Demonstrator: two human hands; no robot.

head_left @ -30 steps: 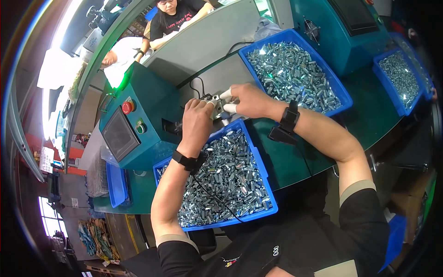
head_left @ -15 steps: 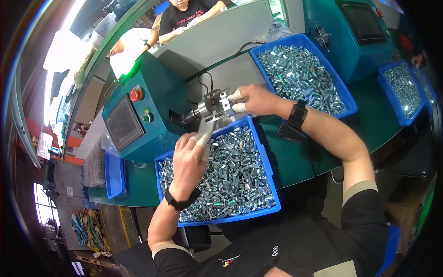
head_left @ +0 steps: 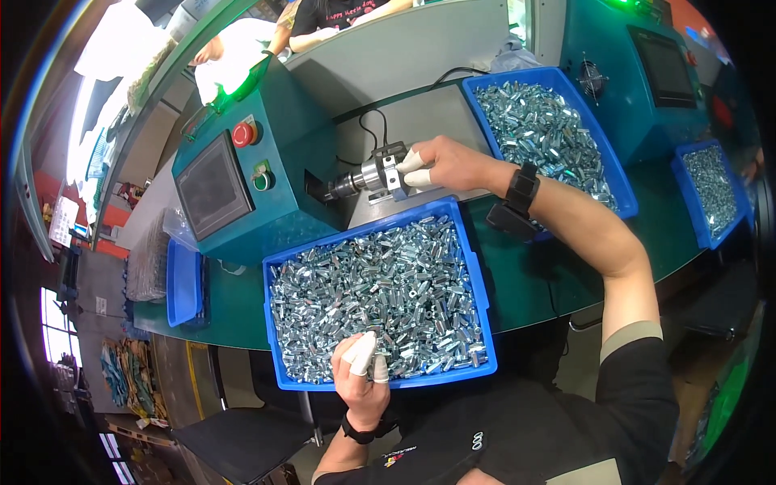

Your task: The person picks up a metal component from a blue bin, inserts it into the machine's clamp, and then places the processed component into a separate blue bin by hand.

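Over the near edge of the blue bin of shiny bits is the left hand; the right hand is at the silver clamp. I can't tell if their fingers grip anything.

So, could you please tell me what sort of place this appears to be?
Probably a factory workshop: a teal machine with a dark screen and red button stands on a green bench, with blue bins full of small metal parts nearby.

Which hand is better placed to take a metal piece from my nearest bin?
Probably the left hand: it's by the metal pieces in that bin; the right hand is at the silver block.
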